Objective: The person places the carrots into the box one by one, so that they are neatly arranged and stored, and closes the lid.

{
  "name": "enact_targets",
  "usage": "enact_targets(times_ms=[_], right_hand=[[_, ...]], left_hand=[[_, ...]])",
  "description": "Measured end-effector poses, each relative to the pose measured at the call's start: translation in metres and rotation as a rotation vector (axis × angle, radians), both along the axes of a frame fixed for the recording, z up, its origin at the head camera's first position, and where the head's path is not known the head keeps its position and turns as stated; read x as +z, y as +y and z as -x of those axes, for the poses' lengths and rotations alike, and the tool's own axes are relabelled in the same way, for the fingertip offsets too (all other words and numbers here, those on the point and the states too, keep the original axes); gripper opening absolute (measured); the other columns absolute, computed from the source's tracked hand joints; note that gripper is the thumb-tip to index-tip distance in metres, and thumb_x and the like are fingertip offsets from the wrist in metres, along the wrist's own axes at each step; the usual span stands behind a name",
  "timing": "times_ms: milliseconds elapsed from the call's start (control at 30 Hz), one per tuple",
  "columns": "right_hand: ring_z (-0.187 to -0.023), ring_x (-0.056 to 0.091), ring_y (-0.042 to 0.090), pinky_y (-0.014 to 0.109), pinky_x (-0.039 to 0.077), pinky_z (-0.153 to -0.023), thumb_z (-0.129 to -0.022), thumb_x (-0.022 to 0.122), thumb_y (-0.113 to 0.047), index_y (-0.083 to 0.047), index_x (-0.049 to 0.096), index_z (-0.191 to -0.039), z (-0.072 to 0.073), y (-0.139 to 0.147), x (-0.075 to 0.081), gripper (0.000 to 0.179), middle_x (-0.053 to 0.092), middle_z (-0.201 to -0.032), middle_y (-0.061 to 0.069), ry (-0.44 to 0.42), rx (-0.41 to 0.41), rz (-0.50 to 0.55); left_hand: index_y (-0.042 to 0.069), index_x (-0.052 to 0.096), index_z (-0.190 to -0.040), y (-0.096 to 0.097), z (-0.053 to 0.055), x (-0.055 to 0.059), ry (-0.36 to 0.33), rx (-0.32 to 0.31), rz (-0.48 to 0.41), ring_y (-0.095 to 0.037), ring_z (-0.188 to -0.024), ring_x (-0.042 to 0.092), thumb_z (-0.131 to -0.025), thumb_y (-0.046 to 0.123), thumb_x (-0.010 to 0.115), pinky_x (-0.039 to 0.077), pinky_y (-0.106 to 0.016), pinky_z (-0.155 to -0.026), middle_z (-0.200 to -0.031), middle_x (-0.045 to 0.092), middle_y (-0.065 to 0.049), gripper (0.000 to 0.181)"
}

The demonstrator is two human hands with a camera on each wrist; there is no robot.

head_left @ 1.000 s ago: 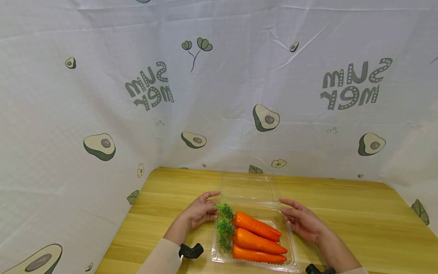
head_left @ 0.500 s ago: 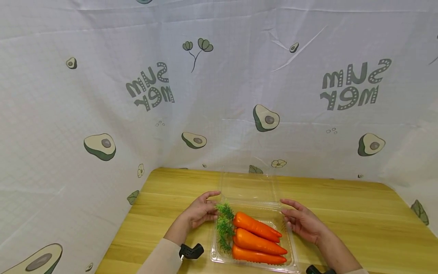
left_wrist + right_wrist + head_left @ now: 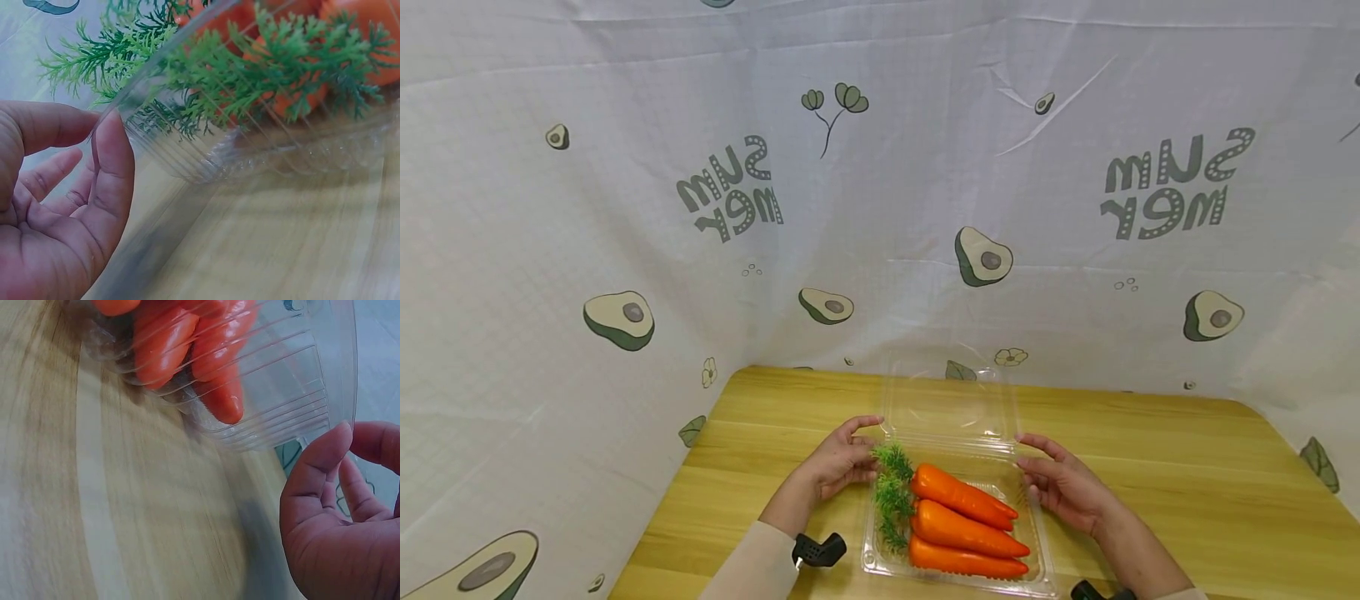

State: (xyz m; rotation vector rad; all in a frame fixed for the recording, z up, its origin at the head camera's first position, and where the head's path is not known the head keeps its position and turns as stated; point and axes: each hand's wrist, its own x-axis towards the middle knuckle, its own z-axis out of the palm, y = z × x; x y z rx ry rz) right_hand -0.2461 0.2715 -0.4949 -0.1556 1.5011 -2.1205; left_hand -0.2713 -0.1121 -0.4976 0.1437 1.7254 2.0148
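Observation:
A clear plastic clamshell box (image 3: 1037,575) stands on the table with its lid (image 3: 951,404) swung back, away from the person. Inside lie several orange carrots (image 3: 970,529), their feathery green tops (image 3: 892,496) toward the left and their tips toward the right. My left hand (image 3: 842,458) pinches the box's left rim near the hinge, and in the left wrist view its thumb and index finger meet on the thin plastic edge. At the right rim, my right hand (image 3: 1060,483) pinches the edge between thumb and index finger, its other fingers loosely bent below.
The wooden table (image 3: 1157,467) reaches back to a white cloth (image 3: 880,208) printed with avocados and lettering, which hangs behind it and along the left side. A black wrist device (image 3: 818,550) sits on the left wrist.
The lid's far edge has risen a little, so the lid now leans more upright. Both hands stay at the rims with barely any shift, and the carrots lie as before.

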Motion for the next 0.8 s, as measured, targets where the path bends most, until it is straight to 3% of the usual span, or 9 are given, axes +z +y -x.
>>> enact_targets(times_ms=[233,500,800], right_hand=[[-0.072,0.061,0.002,0.015,0.054,-0.068,-0.107,0.048,-0.008,-0.035,0.061,-0.116,-0.0005,-0.0005,0.0018,0.031,0.066,-0.087,-0.009,-0.005,-0.036,-0.029],[-0.073,0.061,0.002,0.015,0.054,-0.067,-0.107,0.048,-0.008,-0.035,0.062,-0.117,-0.0006,-0.0006,0.0018,0.032,0.067,-0.088,-0.009,0.025,-0.006,-0.016],[-0.072,0.059,0.003,0.016,0.053,-0.067,-0.107,0.051,-0.012,-0.037,0.060,-0.118,0.0037,-0.0020,0.0031,0.029,0.065,-0.086,-0.009,0.026,-0.044,-0.082]], left_hand=[[0.006,0.035,-0.153,0.0012,-0.0001,0.0003,0.013,0.003,0.000,-0.011,-0.076,0.062,-0.102,-0.002,0.050,0.057,-0.024,-0.067,-0.104,0.062,0.001,0.053],[0.006,0.037,-0.151,-0.0002,0.0003,0.0004,0.020,0.011,-0.002,-0.011,-0.074,0.061,-0.095,-0.009,0.053,0.056,-0.024,-0.065,-0.105,0.062,-0.001,0.061],[0.008,0.040,-0.152,0.0025,0.0032,0.0022,0.046,0.049,0.057,-0.013,-0.074,0.059,-0.097,-0.008,0.051,0.055,-0.025,-0.064,-0.113,0.062,-0.007,0.058]])
